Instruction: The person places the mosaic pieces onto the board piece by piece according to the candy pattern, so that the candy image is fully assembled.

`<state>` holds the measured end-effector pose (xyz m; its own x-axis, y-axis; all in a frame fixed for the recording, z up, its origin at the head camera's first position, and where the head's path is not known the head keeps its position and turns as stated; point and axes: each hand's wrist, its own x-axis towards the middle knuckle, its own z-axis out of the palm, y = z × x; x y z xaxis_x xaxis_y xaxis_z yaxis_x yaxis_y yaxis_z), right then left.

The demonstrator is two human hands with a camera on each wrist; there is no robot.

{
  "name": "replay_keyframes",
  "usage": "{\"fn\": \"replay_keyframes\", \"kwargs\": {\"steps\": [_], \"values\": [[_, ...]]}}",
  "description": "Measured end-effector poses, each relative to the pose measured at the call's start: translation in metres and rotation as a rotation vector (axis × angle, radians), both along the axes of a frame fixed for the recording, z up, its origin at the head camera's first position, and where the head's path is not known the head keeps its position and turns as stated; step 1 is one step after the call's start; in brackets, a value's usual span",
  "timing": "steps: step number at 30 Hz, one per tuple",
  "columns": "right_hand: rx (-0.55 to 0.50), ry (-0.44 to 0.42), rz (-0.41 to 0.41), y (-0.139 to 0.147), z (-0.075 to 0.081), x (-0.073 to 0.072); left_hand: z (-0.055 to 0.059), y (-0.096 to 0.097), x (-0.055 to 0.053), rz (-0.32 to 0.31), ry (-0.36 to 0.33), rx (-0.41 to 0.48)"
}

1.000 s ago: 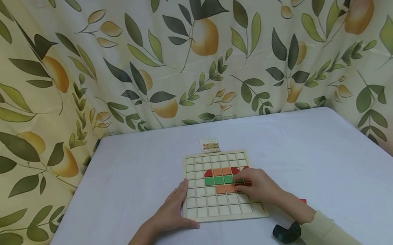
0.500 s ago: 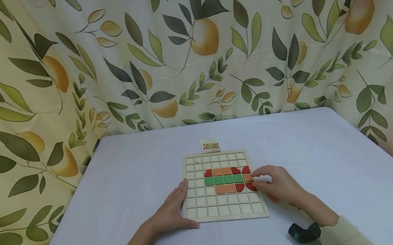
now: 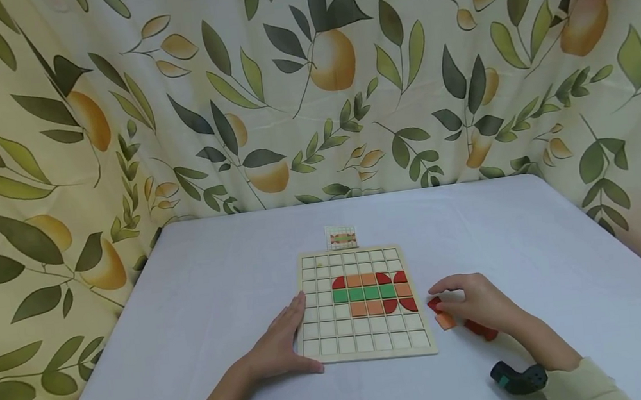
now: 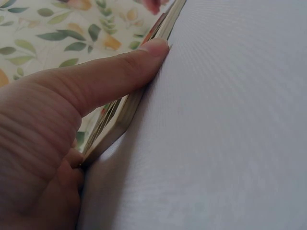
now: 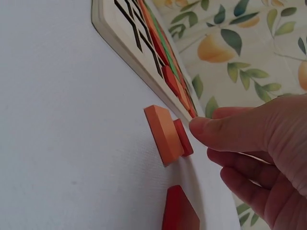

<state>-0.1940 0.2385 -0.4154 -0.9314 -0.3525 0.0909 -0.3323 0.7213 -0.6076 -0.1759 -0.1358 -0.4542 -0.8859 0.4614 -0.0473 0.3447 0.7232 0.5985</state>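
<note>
A square pale wooden grid board (image 3: 370, 355) lies on the table, with red, orange and green tiles in its cells, the green row (image 3: 364, 293) running across the middle. My left hand (image 3: 276, 346) rests at its near left corner, fingers extended along the left edge and thumb (image 4: 144, 57) against the front edge. Right of the board, my right hand (image 3: 475, 304) hovers low over loose pieces, thumb and index finger apart. Nearest its fingertips is a small red tile (image 5: 183, 137), partly behind an orange tile (image 5: 164, 134). More red tiles (image 3: 482, 330) lie under the palm.
A small pattern card (image 3: 341, 237) lies at the board's far edge. Black devices (image 3: 518, 377) are strapped at both wrists. White cloth (image 3: 234, 266) covers the table, and a leaf-and-fruit curtain (image 3: 314, 130) hangs behind and at the sides.
My right hand has moved right, off the board to the loose tiles, uncovering the red and orange tiles at the board's right edge. The left hand has stayed in place.
</note>
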Motion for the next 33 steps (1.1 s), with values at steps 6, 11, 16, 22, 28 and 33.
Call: {"fn": "replay_keyframes", "kwargs": {"steps": [6,11,16,22,28,33], "values": [[-0.007,-0.008,0.029,0.0026,-0.0032,-0.003,0.0012,-0.0003,0.0007,-0.001,-0.004,0.01],[-0.004,-0.026,0.034,0.002,-0.006,-0.004,0.002,-0.0005,0.0011,-0.003,-0.001,0.014],[0.015,-0.043,0.018,0.0036,-0.0059,-0.0046,0.0017,-0.0002,0.0012,-0.004,0.001,0.014],[0.02,-0.055,0.006,0.0049,-0.007,-0.0043,0.0007,0.0001,0.0008,-0.003,0.002,0.009],[0.014,-0.052,-0.002,0.0038,-0.0071,-0.0036,0.0015,0.0004,0.0011,-0.002,-0.001,0.01],[0.019,-0.082,-0.02,0.0053,-0.0051,-0.0038,0.001,0.0003,0.0008,-0.006,0.002,0.007]]}}
